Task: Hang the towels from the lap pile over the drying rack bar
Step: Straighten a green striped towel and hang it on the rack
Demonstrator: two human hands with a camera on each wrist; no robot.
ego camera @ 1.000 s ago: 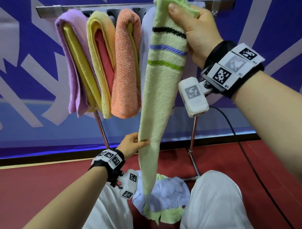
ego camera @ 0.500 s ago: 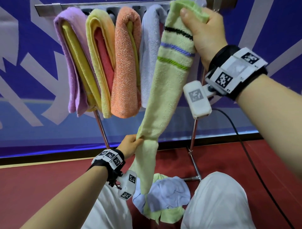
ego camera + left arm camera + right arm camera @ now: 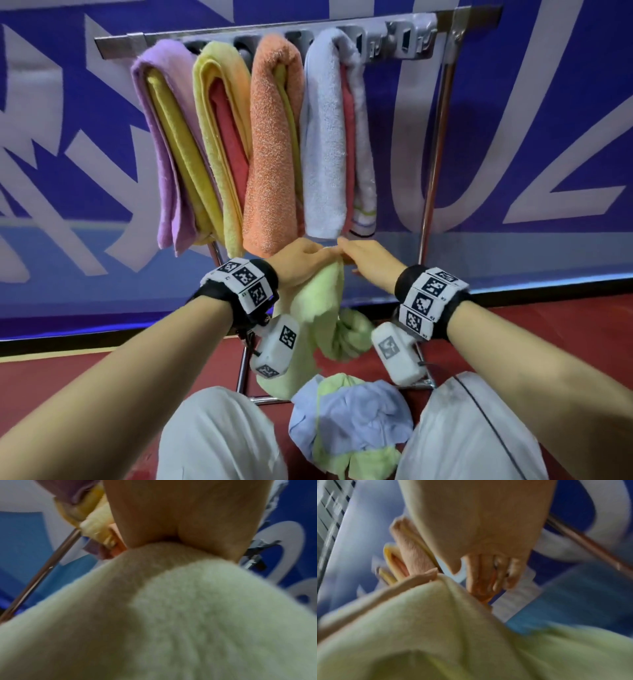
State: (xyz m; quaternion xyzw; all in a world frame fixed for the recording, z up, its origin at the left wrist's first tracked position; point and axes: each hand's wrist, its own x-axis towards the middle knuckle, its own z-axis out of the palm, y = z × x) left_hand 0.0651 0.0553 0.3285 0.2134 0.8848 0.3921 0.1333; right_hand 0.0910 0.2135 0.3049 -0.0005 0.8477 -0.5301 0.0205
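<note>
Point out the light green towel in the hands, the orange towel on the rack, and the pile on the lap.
light green towel (image 3: 317, 305): head view, bunched cloth under the left hand.
orange towel (image 3: 274, 144): head view, front fold.
lap pile (image 3: 352, 418): head view, blue cloth on top.

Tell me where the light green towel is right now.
Head view, centre: the light green towel hangs from the left hand, below the rack's towels and above the lap pile.
</note>
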